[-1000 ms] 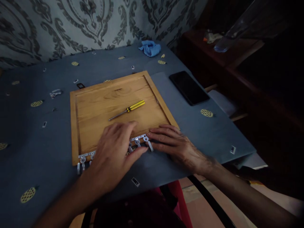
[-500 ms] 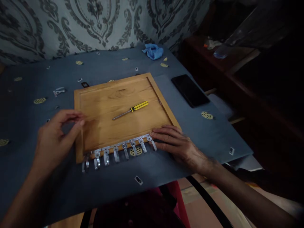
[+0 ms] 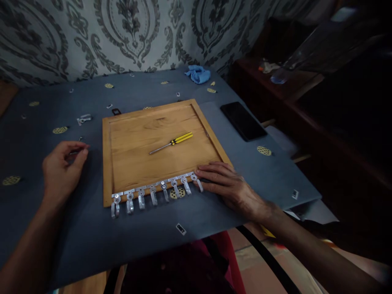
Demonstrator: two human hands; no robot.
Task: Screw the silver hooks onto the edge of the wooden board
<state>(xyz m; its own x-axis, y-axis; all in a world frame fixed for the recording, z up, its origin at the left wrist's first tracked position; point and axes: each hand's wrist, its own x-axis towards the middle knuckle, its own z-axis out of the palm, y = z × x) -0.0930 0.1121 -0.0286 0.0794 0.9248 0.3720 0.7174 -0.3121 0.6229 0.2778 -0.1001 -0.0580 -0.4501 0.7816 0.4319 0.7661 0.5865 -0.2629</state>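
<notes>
A framed wooden board [image 3: 137, 147] lies on the table, with a metal hook rail [image 3: 153, 188] along its near edge; several hooks hang over that edge. My right hand [image 3: 228, 183] rests on the board's near right corner, fingers stretched out and touching the rail's right end. Left of the board, just above the cloth, my left hand [image 3: 64, 169] has thumb and fingertips pinched together; whatever is between them is too small to make out. A tiny metal piece [image 3: 81, 139] lies just beyond those fingertips. On the board lies a screwdriver [image 3: 171, 143] with a yellow and black handle.
A loose metal hook piece [image 3: 84, 119] and a dark hanger tab [image 3: 116, 111] are beyond the board's left side. A black phone [image 3: 243, 121] lies to the right, a crumpled blue cloth [image 3: 198, 74] at the back. Dark wooden furniture [image 3: 306, 102] stands beyond the table's right edge.
My left hand has moved left, off the board's left edge, and is now over the tablecloth with its fingertips closer together. My right hand stays on the corner. The view has shifted slightly.
</notes>
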